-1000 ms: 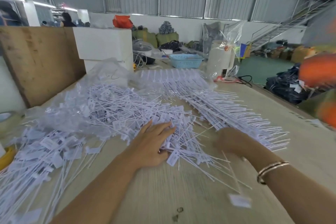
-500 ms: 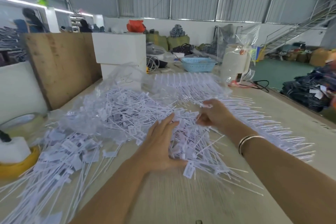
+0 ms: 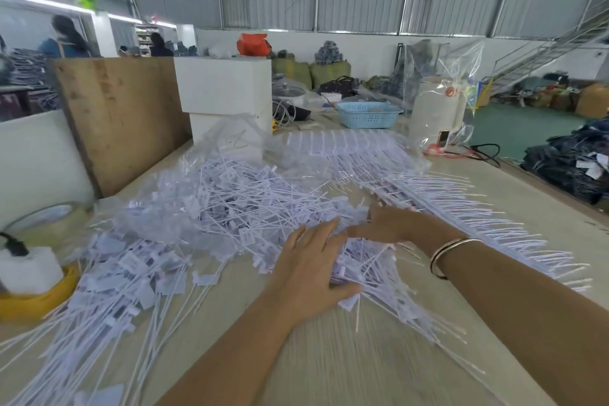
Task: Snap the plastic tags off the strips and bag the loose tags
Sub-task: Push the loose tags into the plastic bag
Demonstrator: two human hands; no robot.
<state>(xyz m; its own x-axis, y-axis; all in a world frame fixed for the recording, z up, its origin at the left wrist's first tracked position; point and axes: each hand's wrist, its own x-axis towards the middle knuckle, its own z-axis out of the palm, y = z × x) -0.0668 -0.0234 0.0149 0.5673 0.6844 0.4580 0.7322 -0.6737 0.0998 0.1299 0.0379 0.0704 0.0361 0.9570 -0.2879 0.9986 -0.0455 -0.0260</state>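
Lay flat on the heap of loose tags point(image 3: 230, 208), left hand point(image 3: 309, 270), fingers straight, grip wide, nothing pinched. Just ahead and right of it sat right hand point(image 3: 392, 224), fingers reaching into the pile's edge; grip there could not be told, fingertips buried and blurred. Beyond the right grip ran the uncut strips point(image 3: 454, 204), comb-like, tails fanned across the surface point(image 3: 329, 366). Past both grips slumped a clear bag point(image 3: 237, 142), half under the pile. Looked light, springy, slippery in a bunch, thin tails prone to tangle and scatter. Best taken by the flat tag head, close to the spine, for a clean snap
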